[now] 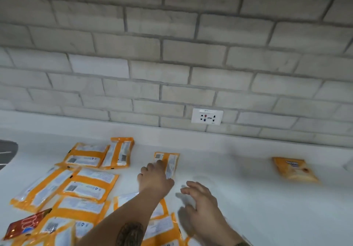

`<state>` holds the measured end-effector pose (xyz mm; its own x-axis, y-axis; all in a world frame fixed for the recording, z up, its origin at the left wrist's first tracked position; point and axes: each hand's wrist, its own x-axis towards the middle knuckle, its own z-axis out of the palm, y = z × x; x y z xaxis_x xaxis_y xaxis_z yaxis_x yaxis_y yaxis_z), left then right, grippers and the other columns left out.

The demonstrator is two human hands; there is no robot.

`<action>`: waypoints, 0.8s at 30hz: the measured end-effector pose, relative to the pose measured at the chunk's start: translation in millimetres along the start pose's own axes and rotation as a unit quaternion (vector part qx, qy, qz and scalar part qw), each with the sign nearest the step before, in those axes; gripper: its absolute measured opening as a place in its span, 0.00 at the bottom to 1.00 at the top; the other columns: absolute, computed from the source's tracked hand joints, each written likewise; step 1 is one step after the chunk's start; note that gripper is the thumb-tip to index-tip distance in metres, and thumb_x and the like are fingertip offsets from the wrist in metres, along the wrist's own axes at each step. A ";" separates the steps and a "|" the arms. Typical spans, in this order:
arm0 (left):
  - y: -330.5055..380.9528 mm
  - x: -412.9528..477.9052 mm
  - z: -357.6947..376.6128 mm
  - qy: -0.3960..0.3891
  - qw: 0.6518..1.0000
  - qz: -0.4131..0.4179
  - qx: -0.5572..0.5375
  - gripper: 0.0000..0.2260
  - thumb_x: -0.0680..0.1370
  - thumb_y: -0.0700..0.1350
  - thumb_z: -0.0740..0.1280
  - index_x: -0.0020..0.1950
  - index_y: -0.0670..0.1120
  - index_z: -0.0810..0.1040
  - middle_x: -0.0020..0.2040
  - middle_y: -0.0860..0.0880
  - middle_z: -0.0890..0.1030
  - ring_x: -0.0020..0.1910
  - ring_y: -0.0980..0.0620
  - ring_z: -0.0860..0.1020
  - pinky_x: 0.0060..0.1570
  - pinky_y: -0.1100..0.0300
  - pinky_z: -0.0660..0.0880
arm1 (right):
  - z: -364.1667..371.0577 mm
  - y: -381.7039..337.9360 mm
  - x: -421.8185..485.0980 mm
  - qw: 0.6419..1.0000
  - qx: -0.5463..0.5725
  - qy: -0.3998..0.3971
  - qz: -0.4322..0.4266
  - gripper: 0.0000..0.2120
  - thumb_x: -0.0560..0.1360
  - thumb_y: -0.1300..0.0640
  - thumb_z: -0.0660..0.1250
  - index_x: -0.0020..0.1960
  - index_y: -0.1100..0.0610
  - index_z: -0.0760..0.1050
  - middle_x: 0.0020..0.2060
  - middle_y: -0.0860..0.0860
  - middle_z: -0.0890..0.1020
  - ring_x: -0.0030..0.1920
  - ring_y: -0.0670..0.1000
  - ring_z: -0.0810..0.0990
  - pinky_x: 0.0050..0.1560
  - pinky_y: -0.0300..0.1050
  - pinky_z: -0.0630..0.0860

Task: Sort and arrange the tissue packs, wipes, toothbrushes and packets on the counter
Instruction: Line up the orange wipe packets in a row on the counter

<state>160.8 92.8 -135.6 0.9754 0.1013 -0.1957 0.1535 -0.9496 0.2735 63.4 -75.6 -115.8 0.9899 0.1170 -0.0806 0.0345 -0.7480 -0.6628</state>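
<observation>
Closest to me, bottom left, orange packs (pixel 84 188) sprawl in a loose overlapping pile, label sides up, with a red packet (pixel 24 224) poking out at the edge. My left forearm crosses over that pile, and the left grip (pixel 155 177) is out ahead on a lone pack (pixel 169 162). It lies by itself on the white surface (pixel 248 203), apart from the pile and short of the wall. Fingers curl down on its near corner, thumb at the near edge. That reads as a pinch on the lone pack, though blur softens it. Right grip (pixel 200 200) hovers just beside, fingers spread and relaxed, holding nothing. Way off right, a far pack (pixel 295 169) sits face up, well apart from everything.

My read: this one is being gathered to its kind. To do it well, I'd get the thumb properly under the edge, because these flat, slick packs look likelier to slide than lift. Lift it clear, don't drag it through the pile and scatter what's there. Lay it square, same way up as its neighbours, edges lined. Right grip can steady the pile as it lands.
</observation>
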 end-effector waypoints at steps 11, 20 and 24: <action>-6.6 14.7 -28.8 0.014 0.955 0.125 -0.268 0.06 0.84 0.46 0.56 0.56 0.45 0.67 0.40 0.41 0.79 0.34 0.42 0.77 0.33 0.54 0.70 | -25.7 -17.4 -8.4 0.989 0.040 0.088 0.110 0.20 0.78 0.57 0.62 0.67 0.41 0.73 0.73 0.41 0.68 0.76 0.46 0.63 0.77 0.45 0.60; 31.7 -8.5 -78.4 -0.122 0.906 0.229 -0.335 0.08 0.85 0.50 0.55 0.56 0.50 0.73 0.50 0.44 0.81 0.47 0.45 0.79 0.43 0.54 0.75 | -66.0 -36.8 -3.0 0.957 0.114 0.230 0.135 0.36 0.80 0.51 0.68 0.82 0.54 0.54 0.79 0.50 0.62 0.78 0.52 0.64 0.77 0.49 0.63; 42.5 -23.6 -88.8 -0.192 0.860 0.264 -0.392 0.08 0.85 0.51 0.57 0.55 0.55 0.76 0.52 0.46 0.82 0.51 0.46 0.81 0.49 0.50 0.77 | -89.6 -44.6 -11.7 0.929 0.211 0.271 0.137 0.30 0.78 0.47 0.71 0.75 0.55 0.65 0.63 0.46 0.79 0.60 0.48 0.80 0.60 0.45 0.78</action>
<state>158.4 76.4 -35.7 0.8409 -0.5311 -0.1038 -0.0890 -0.3248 0.9416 62.7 -102.2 -18.6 0.8814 -0.4719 0.0219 -0.1732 -0.3659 -0.9144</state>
